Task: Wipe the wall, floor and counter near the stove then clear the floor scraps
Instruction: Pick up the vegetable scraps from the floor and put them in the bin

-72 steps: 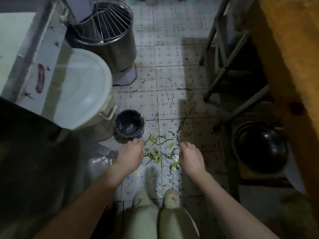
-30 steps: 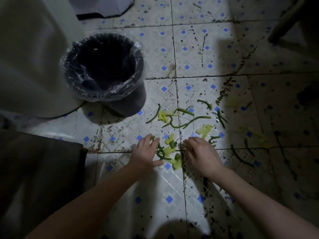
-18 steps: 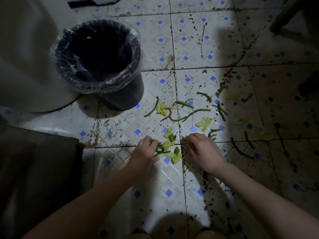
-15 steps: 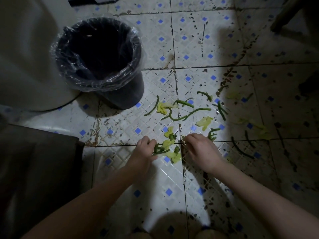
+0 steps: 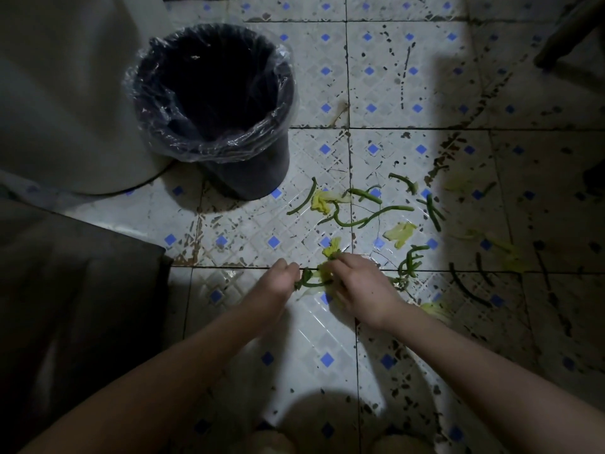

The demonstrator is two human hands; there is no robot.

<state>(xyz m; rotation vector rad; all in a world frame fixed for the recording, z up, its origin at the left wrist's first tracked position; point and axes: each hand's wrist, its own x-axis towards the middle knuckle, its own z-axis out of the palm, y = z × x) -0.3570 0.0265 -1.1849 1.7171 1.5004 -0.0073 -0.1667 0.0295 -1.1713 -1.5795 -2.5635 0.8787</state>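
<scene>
Well into the last part of the job, by the look of it: clearing scraps off the floor.

Nearest, at six o'clock, only bare forearms reaching in. Just above centre, gripping a small bunch of scraps with the left hand, fingers curled round the green stem ends. Pinching the same bunch from its three o'clock side with the right hand, fingers bent over the yellow leaf bits. Held at the tiles or barely off them; cannot tell which.

Left to gather beyond the hands: loose stems and leaf pieces, spread from twelve to two o'clock. Also darker stems in the shadow at three o'clock, well apart from the bunch. Probably several more handfuls.

Farther off, at eleven o'clock of the hands: a lined bin, upright, mouth open, too dark inside to judge the contents. Near enough for dropping the bunch in with a short reach.

No telling about the wall or the tabletop by the stove, neither being in view. As for the floor wiping, hard to call finished: dark specks and streaks all over the tiles, thickest toward two o'clock.
</scene>
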